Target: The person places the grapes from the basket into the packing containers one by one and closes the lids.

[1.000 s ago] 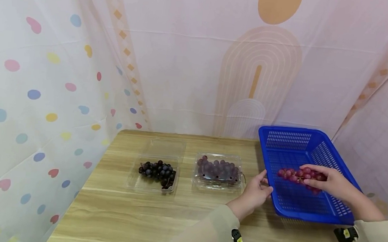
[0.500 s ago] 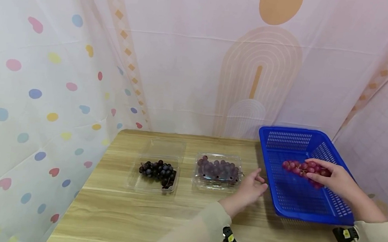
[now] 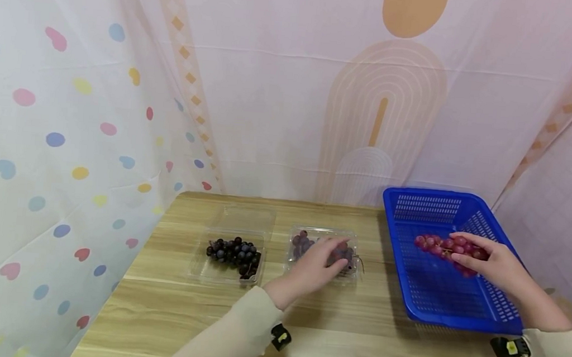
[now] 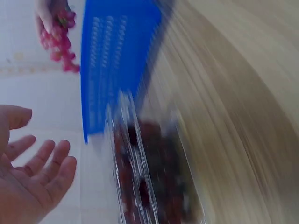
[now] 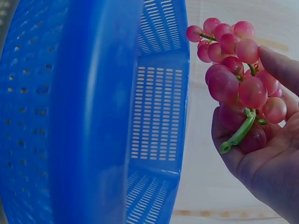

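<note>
A bunch of red grapes [image 5: 224,86] with a green stem is held in my right hand [image 3: 503,268], over the blue plastic basket [image 3: 405,289]. In the right wrist view the fingers curl round the bunch, above the basket's rim. My left hand [image 3: 309,267] hovers over a clear plastic box [image 3: 293,266] of dark red grapes [image 4: 163,172] and hides part of it. In the left wrist view this hand's fingers [image 4: 60,182] are loosely spread, apart from the box, and hold nothing.
Left of that box, a second clear box [image 3: 198,272] has its lid [image 3: 247,218] folded back and holds a bunch of black grapes [image 3: 235,253]. Both boxes and the basket stand on a wooden table [image 3: 154,314]. Patterned curtains [image 3: 273,88] hang behind and at the sides.
My left hand has let go of the basket's left rim and moved left to above the middle box. The right hand has risen slightly with the red grapes.
</note>
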A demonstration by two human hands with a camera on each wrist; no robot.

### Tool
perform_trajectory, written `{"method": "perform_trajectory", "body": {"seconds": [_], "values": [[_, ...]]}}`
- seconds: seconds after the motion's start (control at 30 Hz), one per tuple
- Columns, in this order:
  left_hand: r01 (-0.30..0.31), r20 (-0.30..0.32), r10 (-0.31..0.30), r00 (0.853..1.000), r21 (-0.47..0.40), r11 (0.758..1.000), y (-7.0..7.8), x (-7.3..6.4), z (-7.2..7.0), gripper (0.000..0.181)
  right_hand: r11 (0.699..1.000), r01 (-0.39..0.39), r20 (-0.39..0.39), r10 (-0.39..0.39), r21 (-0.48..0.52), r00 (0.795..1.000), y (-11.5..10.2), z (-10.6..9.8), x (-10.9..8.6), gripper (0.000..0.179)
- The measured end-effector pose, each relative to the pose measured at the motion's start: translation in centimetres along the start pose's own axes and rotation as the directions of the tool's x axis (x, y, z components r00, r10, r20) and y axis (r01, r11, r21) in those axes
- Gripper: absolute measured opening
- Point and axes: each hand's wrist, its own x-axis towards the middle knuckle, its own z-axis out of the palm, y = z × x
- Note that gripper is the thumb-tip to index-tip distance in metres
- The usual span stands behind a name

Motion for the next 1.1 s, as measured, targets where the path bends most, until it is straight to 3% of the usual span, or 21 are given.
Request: {"method": "perform_trajectory", "body": {"seconds": [0.07, 0.17, 0.3, 0.43, 0.53, 0.83, 1.1], "values": [[-0.004, -0.007, 0.004, 1.000, 0.055, 0.998, -0.8, -0.6, -0.8, 0.048, 1.000, -0.001, -0.003, 0.001, -0.002, 1.000, -0.2, 0.1, 0.1, 0.054], [-0.013, -0.013, 0.014, 1.000, 0.065, 0.998, -1.9, -1.3, -2.1, 0.048, 1.000, 0.004, -0.004, -0.004, 0.019, 1.000, -0.5, 0.3, 0.2, 0.054], [0.041, -0.026, -0.039, 0.999, 0.073, 0.997, -3.4, -2.3, -3.9, 0.050, 0.998, 0.026, -0.010, -0.025, 0.055, 1.000, -0.9, 0.7, 0.4, 0.051], [0.114, -0.086, -0.101, 0.991, 0.162, 0.980, -5.3, -3.5, -5.6, 0.052, 0.997, 0.052, -0.032, -0.050, 0.063, 0.998, -1.4, 1.1, 0.5, 0.050], [0.142, -0.157, -0.110, 0.981, 0.209, 0.967, -6.9, -4.5, -6.9, 0.053, 0.996, 0.073, -0.057, -0.070, 0.057, 0.996, -1.8, 1.3, 0.6, 0.048], [0.193, -0.292, -0.138, 0.946, 0.169, 0.967, -11.2, -7.9, -10.7, 0.053, 0.991, 0.107, -0.093, -0.099, 0.080, 0.991, -3.2, 2.0, 1.2, 0.044], [0.294, -0.303, -0.255, 0.918, 0.091, 0.951, -14.6, -10.3, -13.3, 0.058, 0.988, 0.118, -0.098, -0.109, 0.096, 0.989, -4.3, 2.7, 1.9, 0.045]]}}
